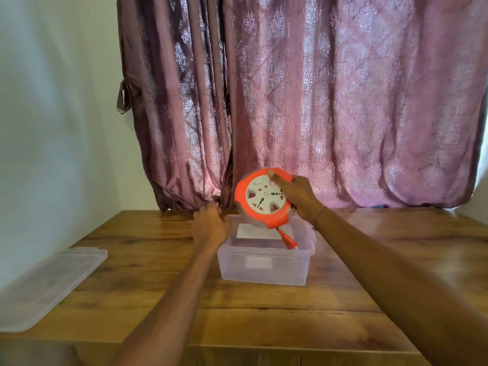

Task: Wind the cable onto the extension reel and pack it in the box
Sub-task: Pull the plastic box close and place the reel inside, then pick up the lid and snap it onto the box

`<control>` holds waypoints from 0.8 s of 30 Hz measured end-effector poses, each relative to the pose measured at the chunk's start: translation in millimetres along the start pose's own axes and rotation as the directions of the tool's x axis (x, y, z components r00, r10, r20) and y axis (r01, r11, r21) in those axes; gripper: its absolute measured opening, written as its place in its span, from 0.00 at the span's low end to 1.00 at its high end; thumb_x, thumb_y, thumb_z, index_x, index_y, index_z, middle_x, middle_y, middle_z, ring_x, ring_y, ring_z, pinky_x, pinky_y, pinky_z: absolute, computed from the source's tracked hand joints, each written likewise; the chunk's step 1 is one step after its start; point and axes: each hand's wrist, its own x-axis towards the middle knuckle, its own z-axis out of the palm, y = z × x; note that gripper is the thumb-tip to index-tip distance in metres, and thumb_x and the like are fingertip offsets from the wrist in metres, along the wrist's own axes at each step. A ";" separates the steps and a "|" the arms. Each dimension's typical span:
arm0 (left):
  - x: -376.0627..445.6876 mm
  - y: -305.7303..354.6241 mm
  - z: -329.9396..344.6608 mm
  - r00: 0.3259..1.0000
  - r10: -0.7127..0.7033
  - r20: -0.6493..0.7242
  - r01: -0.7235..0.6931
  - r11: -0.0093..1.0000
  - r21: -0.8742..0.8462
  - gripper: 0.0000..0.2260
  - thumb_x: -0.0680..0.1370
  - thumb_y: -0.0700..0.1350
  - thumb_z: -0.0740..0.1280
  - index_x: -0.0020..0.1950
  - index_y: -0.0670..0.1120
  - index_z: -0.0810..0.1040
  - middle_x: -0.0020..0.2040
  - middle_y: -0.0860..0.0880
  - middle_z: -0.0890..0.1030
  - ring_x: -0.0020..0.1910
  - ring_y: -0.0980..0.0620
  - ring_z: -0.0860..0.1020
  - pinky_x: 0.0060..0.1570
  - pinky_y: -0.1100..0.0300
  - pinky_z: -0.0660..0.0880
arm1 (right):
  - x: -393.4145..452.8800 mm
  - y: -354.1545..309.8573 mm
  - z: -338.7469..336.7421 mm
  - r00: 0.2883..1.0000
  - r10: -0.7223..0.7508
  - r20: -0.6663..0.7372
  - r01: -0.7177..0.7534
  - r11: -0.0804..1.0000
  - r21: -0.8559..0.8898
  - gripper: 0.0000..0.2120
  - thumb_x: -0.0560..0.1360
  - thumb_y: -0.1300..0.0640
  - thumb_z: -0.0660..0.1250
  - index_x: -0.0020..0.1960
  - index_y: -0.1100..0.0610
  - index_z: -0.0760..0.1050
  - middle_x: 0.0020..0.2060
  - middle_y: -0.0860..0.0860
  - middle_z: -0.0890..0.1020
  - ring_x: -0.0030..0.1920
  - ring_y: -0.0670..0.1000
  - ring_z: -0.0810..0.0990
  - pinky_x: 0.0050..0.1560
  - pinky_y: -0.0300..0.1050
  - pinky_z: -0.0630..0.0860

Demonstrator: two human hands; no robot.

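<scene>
Above the open clear plastic box [264,265] our right hand [295,198] clamped the wound orange-and-white round extension reel [260,198], our left hand [211,224] gripped the box's far-left rim, and lowering the reel in seemed next.

Both bare arms reached forward, well apart at the elbows and converging toward the middle. The left hand [210,224] sat lower, back of the hand up, fingers curled down and out of sight, so its grip could not be told. The right hand [295,196] was raised higher, wrist cocked, a thin bracelet [318,213] at the wrist, thumb pressed forward and fingers wrapped behind, clamped firmly on the reel [261,198].
</scene>
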 end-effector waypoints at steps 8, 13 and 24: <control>13.6 -30.4 32.7 0.911 -0.233 0.340 0.375 0.812 -0.446 0.14 0.82 0.42 0.61 0.37 0.44 0.77 0.37 0.46 0.77 0.39 0.47 0.72 0.36 0.56 0.65 | -13.1 53.7 8.4 0.956 0.226 0.185 -0.201 0.968 -0.148 0.26 0.63 0.39 0.78 0.45 0.62 0.83 0.41 0.57 0.86 0.37 0.57 0.85 0.38 0.55 0.81; 14.5 -28.4 36.6 0.899 -0.267 0.348 0.411 0.789 -0.456 0.13 0.81 0.41 0.61 0.39 0.44 0.79 0.40 0.46 0.79 0.38 0.49 0.75 0.36 0.56 0.69 | -14.8 59.8 12.7 0.869 0.327 0.372 -0.264 0.941 -0.210 0.17 0.68 0.43 0.75 0.42 0.57 0.79 0.49 0.60 0.85 0.52 0.62 0.83 0.55 0.64 0.78; 12.1 -26.3 36.8 0.899 -0.285 0.331 0.414 0.800 -0.434 0.12 0.82 0.41 0.61 0.46 0.41 0.83 0.43 0.45 0.82 0.39 0.50 0.76 0.34 0.58 0.70 | -7.9 69.8 14.0 0.800 0.468 0.375 -0.193 0.793 -0.578 0.21 0.72 0.39 0.69 0.47 0.57 0.78 0.36 0.56 0.79 0.32 0.51 0.71 0.33 0.41 0.67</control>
